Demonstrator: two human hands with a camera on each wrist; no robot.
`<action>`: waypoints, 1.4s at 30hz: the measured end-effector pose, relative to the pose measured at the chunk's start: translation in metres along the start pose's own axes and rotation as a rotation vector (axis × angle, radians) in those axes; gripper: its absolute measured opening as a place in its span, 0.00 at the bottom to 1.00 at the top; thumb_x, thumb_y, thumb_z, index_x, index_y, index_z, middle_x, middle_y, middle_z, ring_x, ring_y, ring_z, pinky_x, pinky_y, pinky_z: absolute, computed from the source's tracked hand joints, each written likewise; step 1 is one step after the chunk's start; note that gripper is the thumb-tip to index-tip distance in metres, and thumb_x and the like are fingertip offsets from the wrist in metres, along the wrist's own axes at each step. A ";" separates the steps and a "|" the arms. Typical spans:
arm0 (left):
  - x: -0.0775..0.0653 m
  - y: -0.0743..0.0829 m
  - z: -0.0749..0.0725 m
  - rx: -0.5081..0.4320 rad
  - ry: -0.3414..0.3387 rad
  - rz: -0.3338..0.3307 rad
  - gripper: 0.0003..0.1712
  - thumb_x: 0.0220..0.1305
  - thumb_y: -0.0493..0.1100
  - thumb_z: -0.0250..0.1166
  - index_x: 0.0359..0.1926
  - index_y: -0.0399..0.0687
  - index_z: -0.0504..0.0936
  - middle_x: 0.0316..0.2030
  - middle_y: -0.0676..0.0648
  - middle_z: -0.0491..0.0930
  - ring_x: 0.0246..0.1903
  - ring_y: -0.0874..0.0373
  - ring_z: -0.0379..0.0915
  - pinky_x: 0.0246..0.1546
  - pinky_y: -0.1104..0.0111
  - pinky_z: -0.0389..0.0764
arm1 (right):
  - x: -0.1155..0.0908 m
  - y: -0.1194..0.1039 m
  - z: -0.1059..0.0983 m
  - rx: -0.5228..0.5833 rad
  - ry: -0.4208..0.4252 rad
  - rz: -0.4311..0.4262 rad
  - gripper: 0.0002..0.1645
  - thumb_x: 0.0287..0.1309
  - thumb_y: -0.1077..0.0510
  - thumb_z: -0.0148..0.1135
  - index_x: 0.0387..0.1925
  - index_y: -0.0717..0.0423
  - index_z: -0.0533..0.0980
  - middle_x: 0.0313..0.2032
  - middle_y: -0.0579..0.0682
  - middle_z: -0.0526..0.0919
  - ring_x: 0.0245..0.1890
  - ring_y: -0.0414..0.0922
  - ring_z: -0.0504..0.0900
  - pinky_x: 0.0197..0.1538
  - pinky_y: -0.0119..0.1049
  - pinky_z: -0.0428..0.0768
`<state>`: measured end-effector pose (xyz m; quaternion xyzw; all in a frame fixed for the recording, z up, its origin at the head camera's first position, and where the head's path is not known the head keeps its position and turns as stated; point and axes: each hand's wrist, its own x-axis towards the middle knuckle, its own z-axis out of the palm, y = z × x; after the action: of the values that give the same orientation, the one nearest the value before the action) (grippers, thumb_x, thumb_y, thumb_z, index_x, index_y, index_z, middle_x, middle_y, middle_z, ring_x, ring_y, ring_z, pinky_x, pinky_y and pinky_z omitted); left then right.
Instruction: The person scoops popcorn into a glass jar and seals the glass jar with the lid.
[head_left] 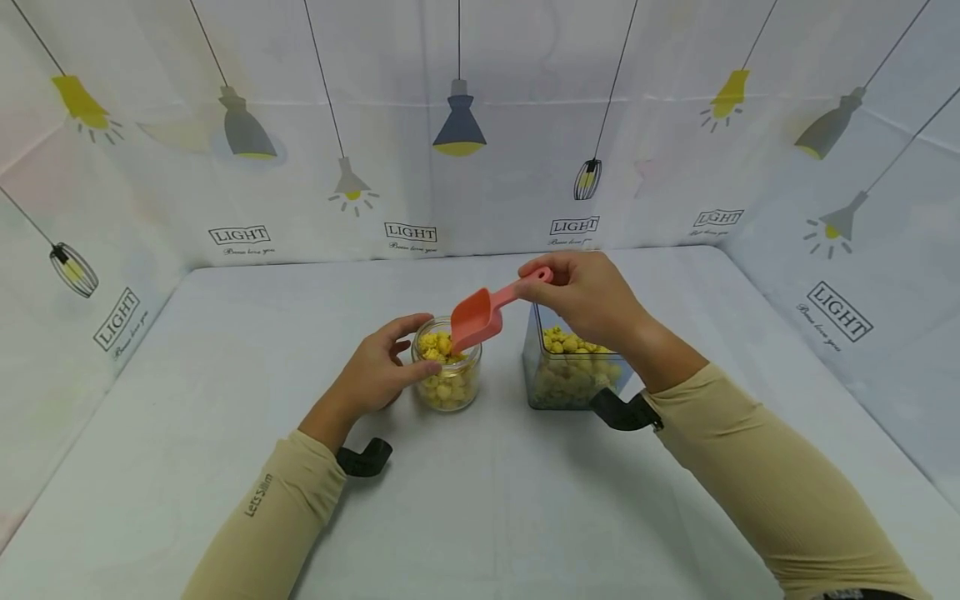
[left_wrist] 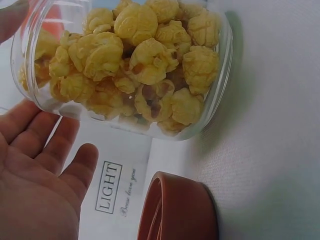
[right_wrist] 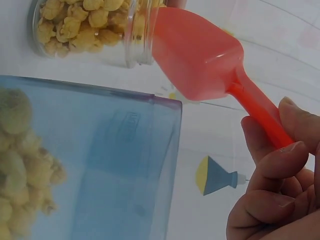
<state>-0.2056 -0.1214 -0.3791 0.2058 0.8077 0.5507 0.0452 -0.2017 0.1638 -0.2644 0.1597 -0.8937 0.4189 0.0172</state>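
Observation:
A small round glass jar (head_left: 450,382) of yellow popcorn stands at the table's middle. My left hand (head_left: 390,360) holds it from the left, thumb on the near side and fingers round the far side. In the left wrist view the jar (left_wrist: 130,65) fills the top, with the left hand (left_wrist: 35,170) beside it. My right hand (head_left: 558,287) pinches the handle of a red scoop (head_left: 480,317), whose bowl tilts down into the jar's mouth. A square clear container (head_left: 570,379) of popcorn stands right of the jar. The right wrist view shows the scoop (right_wrist: 200,52), jar (right_wrist: 90,30), container (right_wrist: 115,150) and right hand (right_wrist: 280,190).
A reddish-brown round lid-like thing (left_wrist: 175,210) lies on the white table close to the jar. White cloth walls (head_left: 480,167) printed with lamps enclose the table on the left, back and right. Bare tabletop (head_left: 487,500) spreads toward me.

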 end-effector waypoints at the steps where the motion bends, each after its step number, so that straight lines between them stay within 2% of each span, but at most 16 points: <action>1: 0.000 0.000 0.000 0.003 -0.001 0.003 0.40 0.61 0.43 0.73 0.71 0.40 0.67 0.70 0.42 0.66 0.69 0.48 0.59 0.67 0.49 0.65 | -0.001 0.000 -0.001 -0.003 0.002 0.002 0.18 0.67 0.51 0.65 0.51 0.58 0.83 0.38 0.54 0.85 0.31 0.49 0.70 0.29 0.37 0.66; 8: -0.001 0.001 -0.001 0.026 -0.006 -0.013 0.40 0.61 0.45 0.72 0.71 0.42 0.67 0.70 0.43 0.66 0.69 0.47 0.60 0.67 0.49 0.65 | -0.006 0.004 -0.011 -0.003 0.030 0.012 0.20 0.66 0.47 0.65 0.50 0.57 0.83 0.36 0.53 0.80 0.36 0.49 0.71 0.33 0.39 0.69; 13: -0.001 0.003 -0.001 0.049 -0.008 -0.025 0.40 0.60 0.46 0.73 0.71 0.43 0.68 0.70 0.44 0.67 0.68 0.47 0.61 0.67 0.49 0.65 | -0.014 0.009 -0.021 0.012 0.058 0.021 0.20 0.67 0.47 0.65 0.50 0.57 0.82 0.30 0.54 0.75 0.31 0.49 0.69 0.26 0.36 0.66; 18: -0.001 0.003 -0.001 0.053 -0.007 -0.023 0.40 0.60 0.46 0.73 0.71 0.42 0.68 0.69 0.43 0.67 0.68 0.47 0.61 0.66 0.48 0.65 | -0.023 0.017 -0.033 0.085 0.107 0.051 0.20 0.67 0.48 0.64 0.51 0.59 0.82 0.27 0.52 0.73 0.26 0.46 0.67 0.23 0.35 0.62; 22: -0.001 0.004 -0.002 0.058 -0.009 -0.027 0.40 0.60 0.46 0.73 0.71 0.43 0.68 0.70 0.43 0.67 0.69 0.46 0.61 0.67 0.49 0.65 | -0.030 0.026 -0.043 0.130 0.159 0.070 0.20 0.68 0.49 0.64 0.51 0.61 0.81 0.25 0.51 0.71 0.26 0.44 0.67 0.26 0.35 0.64; 26: -0.001 0.005 -0.003 0.056 -0.010 -0.038 0.40 0.60 0.46 0.73 0.71 0.45 0.68 0.70 0.44 0.66 0.68 0.44 0.62 0.67 0.49 0.65 | -0.037 0.036 -0.051 0.123 0.193 0.079 0.22 0.69 0.49 0.63 0.53 0.62 0.80 0.26 0.48 0.71 0.29 0.44 0.68 0.30 0.33 0.68; 33: -0.001 0.004 -0.004 0.039 -0.013 -0.032 0.40 0.60 0.45 0.73 0.71 0.45 0.69 0.70 0.43 0.66 0.67 0.41 0.63 0.66 0.49 0.66 | -0.045 0.050 -0.059 0.162 0.213 0.044 0.21 0.70 0.52 0.62 0.54 0.67 0.78 0.23 0.46 0.70 0.24 0.43 0.66 0.27 0.33 0.66; 42: -0.001 0.005 -0.003 0.030 -0.020 -0.027 0.41 0.60 0.44 0.74 0.71 0.43 0.67 0.70 0.42 0.65 0.68 0.42 0.61 0.66 0.48 0.66 | -0.053 0.068 -0.063 0.199 0.241 0.060 0.19 0.70 0.55 0.62 0.52 0.66 0.78 0.22 0.46 0.69 0.24 0.43 0.67 0.26 0.33 0.66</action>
<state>-0.2041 -0.1224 -0.3733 0.2010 0.8179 0.5360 0.0574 -0.1778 0.2662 -0.2830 0.0822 -0.8438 0.5217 0.0959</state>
